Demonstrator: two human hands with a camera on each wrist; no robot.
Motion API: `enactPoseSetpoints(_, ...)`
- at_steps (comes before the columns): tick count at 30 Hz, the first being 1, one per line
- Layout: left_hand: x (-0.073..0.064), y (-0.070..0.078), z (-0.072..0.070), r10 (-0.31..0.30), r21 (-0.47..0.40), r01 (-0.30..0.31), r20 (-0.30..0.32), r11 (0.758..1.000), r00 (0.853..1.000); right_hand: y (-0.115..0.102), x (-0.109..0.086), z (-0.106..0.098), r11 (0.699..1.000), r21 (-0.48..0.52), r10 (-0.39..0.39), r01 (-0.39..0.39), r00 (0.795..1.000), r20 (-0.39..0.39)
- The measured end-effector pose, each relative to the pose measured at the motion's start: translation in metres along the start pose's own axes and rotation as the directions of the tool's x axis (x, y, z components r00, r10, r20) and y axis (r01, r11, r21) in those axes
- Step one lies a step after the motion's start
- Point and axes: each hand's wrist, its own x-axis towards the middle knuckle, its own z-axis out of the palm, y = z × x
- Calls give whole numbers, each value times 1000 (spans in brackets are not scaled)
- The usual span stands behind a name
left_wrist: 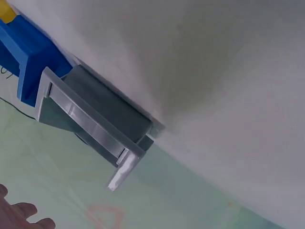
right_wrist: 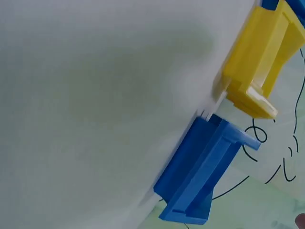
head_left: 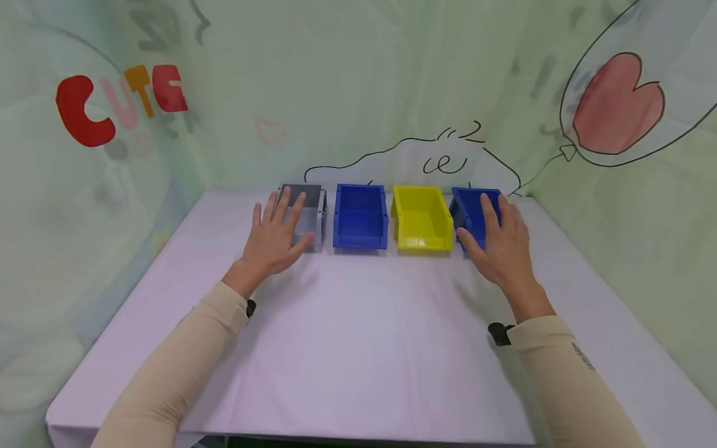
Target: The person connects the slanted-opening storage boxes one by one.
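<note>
Four would be a count, so several small plastic bins stand in a row along the back of the white table. At the left end is a grey bin (head_left: pixel 308 218), which also fills the middle of the left wrist view. My left hand (head_left: pixel 269 242) hovers in front of it with fingers spread, partly covering it; the fingertips (left_wrist: pixel 26 210) show at that view's lower left corner. A blue bin (head_left: pixel 360 218) and a yellow bin (head_left: pixel 422 214) stand between the hands. My right hand (head_left: pixel 504 252) is over the rightmost blue bin (right_wrist: pixel 195 167), fingers extended, holding nothing.
The white tablecloth (head_left: pixel 364 348) stretches from the bins to the front edge. Pale green curtains (head_left: pixel 336 74) with drawings and coloured letters enclose the table at the back and sides.
</note>
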Motion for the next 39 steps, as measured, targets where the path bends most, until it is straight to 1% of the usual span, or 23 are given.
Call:
enactPoseSetpoints(3, 3, 0, -1, -28, -27, 28, -2, 999, 1000, -7, 2, 3, 998, 63, 16, -16, 1000, -6)
enactPoseSetpoints(7, 5, -1, 4, -54, -69, 54, 3, 996, 999, -15, 3, 10, 991, 130, 44, -41, 999, -21)
enactPoseSetpoints(11, 5, -4, 11, -76, -119, 77, 9, 990, 997, -22, 4, 20, 979, 205, 30, -19, 998, -54)
enactPoseSetpoints(14, 7, -9, 14, -103, -153, 102, -1, 983, 995, -26, 7, 26, 969, 249, 17, 0, 998, -65)
enactPoseSetpoints(18, 11, -16, 15, -150, -213, 141, -28, 967, 988, -32, 12, 32, 964, 265, 25, -9, 998, -57)
enactPoseSetpoints(22, 12, -24, 17, -199, -299, 183, -25, 937, 980, -40, 16, 37, 961, 273, 44, -35, 999, -25)
enactPoseSetpoints(26, 12, -32, 19, -243, -388, 220, -9, 895, 970, -48, 19, 44, 954, 297, 41, -41, 999, 6)
enactPoseSetpoints(28, 13, -35, 20, -257, -449, 235, 12, 862, 966, -52, 21, 46, 950, 309, 43, -47, 999, 19)
enactPoseSetpoints(29, 13, -37, 20, -263, -481, 243, 27, 842, 964, -53, 21, 47, 948, 314, 44, -50, 999, 26)
enactPoseSetpoints(32, 15, -41, 19, -279, -581, 268, 72, 768, 958, -57, 24, 51, 941, 333, 49, -62, 998, 46)
enactPoseSetpoints(35, 16, -45, 19, -297, -653, 298, 116, 696, 948, -61, 27, 55, 931, 360, 52, -70, 997, 60)
enactPoseSetpoints(36, 16, -47, 20, -302, -667, 311, 133, 678, 944, -62, 28, 57, 927, 368, 54, -74, 996, 65)
enactPoseSetpoints(39, 14, -51, 24, -315, -693, 347, 180, 632, 932, -65, 31, 62, 919, 387, 52, -78, 996, 76)
